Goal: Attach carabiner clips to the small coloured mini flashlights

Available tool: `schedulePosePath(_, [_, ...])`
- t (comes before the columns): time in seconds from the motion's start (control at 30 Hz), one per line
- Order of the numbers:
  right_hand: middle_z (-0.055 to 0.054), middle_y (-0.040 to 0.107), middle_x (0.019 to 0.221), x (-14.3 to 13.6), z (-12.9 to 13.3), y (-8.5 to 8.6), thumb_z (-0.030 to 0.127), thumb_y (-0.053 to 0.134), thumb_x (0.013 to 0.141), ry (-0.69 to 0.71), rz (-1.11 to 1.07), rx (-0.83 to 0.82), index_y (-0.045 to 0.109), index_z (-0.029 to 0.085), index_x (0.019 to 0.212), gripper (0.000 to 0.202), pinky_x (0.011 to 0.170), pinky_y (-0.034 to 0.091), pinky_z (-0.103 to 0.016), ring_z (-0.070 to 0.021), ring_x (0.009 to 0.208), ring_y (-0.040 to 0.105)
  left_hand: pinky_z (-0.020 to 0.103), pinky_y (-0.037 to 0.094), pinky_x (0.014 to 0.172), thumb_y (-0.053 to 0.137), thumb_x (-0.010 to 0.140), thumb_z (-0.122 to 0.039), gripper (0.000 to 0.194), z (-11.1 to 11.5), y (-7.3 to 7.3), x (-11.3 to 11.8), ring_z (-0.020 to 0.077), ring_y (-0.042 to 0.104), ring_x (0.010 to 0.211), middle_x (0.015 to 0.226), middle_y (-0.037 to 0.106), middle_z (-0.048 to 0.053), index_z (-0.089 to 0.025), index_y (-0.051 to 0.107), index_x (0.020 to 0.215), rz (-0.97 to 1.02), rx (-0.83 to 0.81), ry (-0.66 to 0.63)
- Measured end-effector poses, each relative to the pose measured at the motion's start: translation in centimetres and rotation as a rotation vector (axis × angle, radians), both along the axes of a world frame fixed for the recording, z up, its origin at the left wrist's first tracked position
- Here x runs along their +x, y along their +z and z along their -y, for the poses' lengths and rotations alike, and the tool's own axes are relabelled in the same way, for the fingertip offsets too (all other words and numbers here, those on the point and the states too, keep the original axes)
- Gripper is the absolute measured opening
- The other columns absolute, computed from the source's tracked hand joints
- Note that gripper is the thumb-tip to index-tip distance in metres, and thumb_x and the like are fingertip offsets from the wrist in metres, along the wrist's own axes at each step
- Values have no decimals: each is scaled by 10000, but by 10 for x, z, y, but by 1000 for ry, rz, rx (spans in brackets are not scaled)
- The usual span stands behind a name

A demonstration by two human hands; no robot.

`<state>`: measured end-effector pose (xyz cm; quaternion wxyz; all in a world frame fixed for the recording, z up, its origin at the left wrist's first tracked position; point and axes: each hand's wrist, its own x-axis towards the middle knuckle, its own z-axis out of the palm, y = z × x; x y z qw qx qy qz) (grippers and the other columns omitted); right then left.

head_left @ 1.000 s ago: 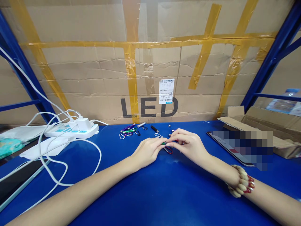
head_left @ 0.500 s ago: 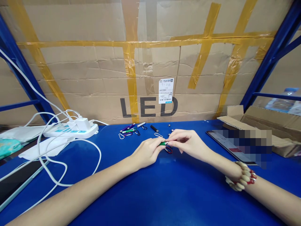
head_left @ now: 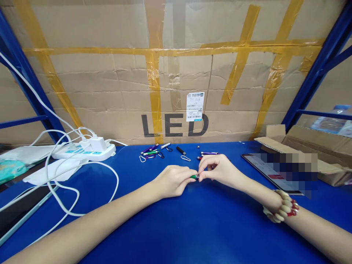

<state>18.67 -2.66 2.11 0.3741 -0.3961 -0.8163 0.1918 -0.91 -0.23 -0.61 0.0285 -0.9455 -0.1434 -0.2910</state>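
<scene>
Over the blue table, my left hand (head_left: 173, 180) is closed around a small green keychain flashlight (head_left: 194, 177), most of it hidden by the fingers. My right hand (head_left: 217, 169) pinches the silver end of the same flashlight with thumb and fingertips. Just behind the right hand lies a purple flashlight (head_left: 209, 153), partly covered. A black flashlight (head_left: 180, 150) with a silver carabiner (head_left: 185, 158) rests farther back. To its left is a group with a green flashlight (head_left: 151, 152), a purple one (head_left: 150, 148) and a silver one (head_left: 165, 145).
On the left stands a white power strip (head_left: 99, 155) with looping white cables (head_left: 117, 179). At right lie a tablet (head_left: 264, 172) and an open cardboard box (head_left: 305, 141). A large taped carton (head_left: 118, 91) walls off the back, between blue rack posts (head_left: 313, 73).
Both hands have come slightly nearer with the green flashlight. The purple flashlight behind my right hand shows more now, and the red carabiner below the hands is out of sight.
</scene>
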Motion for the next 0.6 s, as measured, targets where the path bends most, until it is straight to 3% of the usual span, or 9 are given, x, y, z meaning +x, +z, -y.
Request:
schedulePosePath(0.17, [-7,642,654,0,0,-2,292,690,676,-37,52,29,671,174,598,143,451,363,-213,-86,509,483,236,454,619,351,910,-229,246,-2,-2,-1,146,606,680,803,645,53,-149,565,998,6,-30,17])
schedulePosePath(0.33, [-21,646,666,0,-1,-4,325,681,683,-35,56,1,666,175,596,174,496,417,-233,-113,562,539,235,459,643,362,906,-212,230,-3,-2,0,153,615,719,826,646,46,-150,564,995,-42,-59,29])
schedulePosePath(0.6, [-20,629,653,-2,0,-6,409,648,685,-52,-63,-238,655,150,624,266,373,389,-199,-55,384,453,229,442,590,336,916,-222,245,-2,-1,-1,142,589,648,768,626,41,-140,556,988,-36,-26,52])
